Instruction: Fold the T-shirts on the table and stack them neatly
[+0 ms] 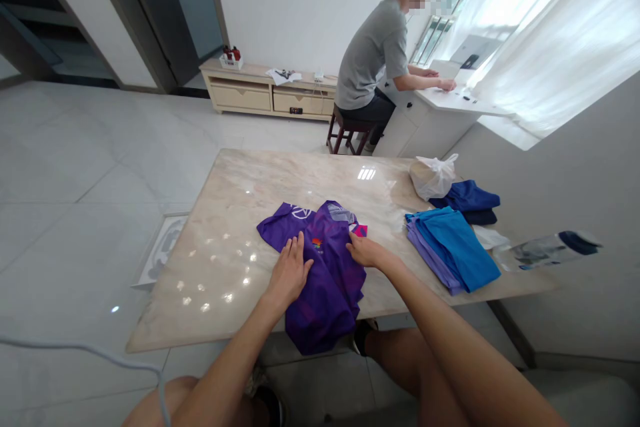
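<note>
A purple shirt [325, 273] lies on the marble table [225, 240], its lower part hanging over the near edge. My left hand [290, 270] rests flat on the shirt's left side, fingers stretched out. My right hand [365, 250] presses on the shirt's right edge beside a small pink tag [360, 230], its fingers partly curled; whether they pinch the cloth I cannot make out.
A stack of folded blue and lilac clothes [453, 247] lies to the right, with dark blue garments [470, 200] and a white plastic bag [433, 177] behind. A plastic bottle [545, 250] lies at the right edge. Another person in a grey shirt [373, 57] sits at a far desk.
</note>
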